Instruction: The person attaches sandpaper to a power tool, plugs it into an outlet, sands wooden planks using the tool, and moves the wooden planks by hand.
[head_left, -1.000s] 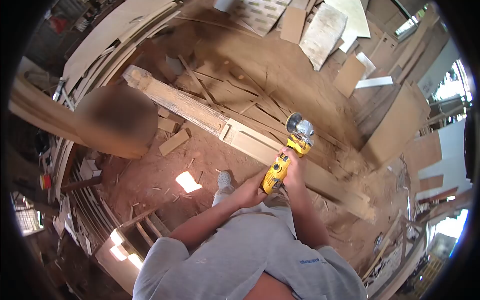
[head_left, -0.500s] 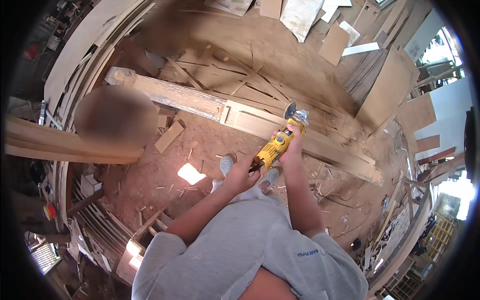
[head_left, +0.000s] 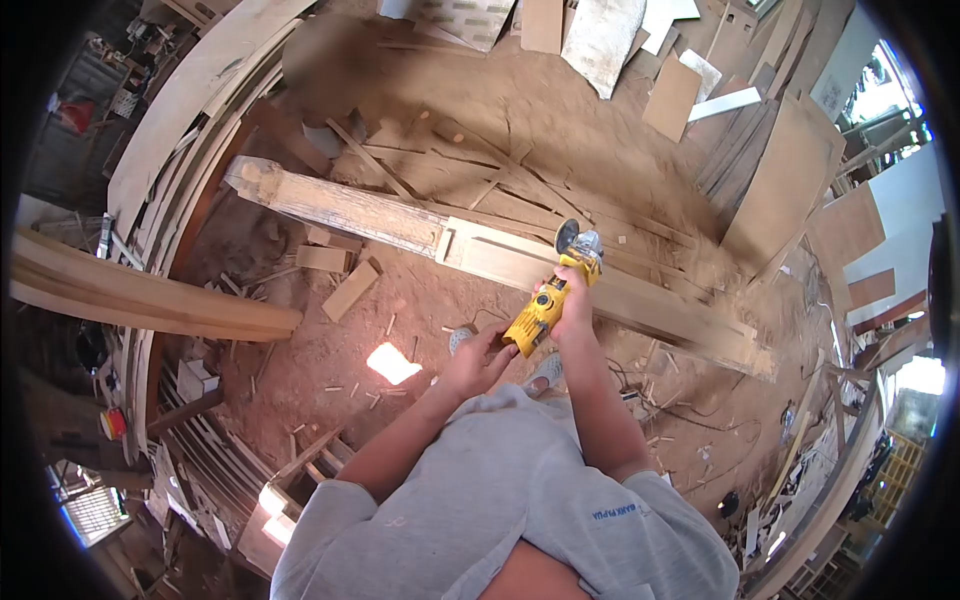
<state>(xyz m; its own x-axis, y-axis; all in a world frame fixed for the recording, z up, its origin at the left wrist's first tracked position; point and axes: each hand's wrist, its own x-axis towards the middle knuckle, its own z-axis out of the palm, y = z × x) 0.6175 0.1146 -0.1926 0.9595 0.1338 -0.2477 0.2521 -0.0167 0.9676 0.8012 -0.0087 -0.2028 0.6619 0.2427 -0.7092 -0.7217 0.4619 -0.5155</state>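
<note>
A yellow angle grinder with a dark round disc at its far end is held in front of my body. My right hand is closed around its front part, just behind the metal head. At the rear end of the grinder is my left hand, its thumb and fingers apart and the fingertips at the casing. Whether they touch it is hard to tell. Beyond the tool lies a long wooden beam, with a raised, smooth panelled section and a rougher, whitish stretch to the left.
Loose wood blocks and scraps lie on the dirt floor left of my feet. A thick curved timber juts in from the left. Stacked boards stand at the upper left, and panels lean at the right. Cords lie at the lower right.
The grinder has shifted slightly left and down in view, in my right hand. My left hand has loosened from its rear end, drawing back toward me with fingers straighter. The view has shifted slightly.
</note>
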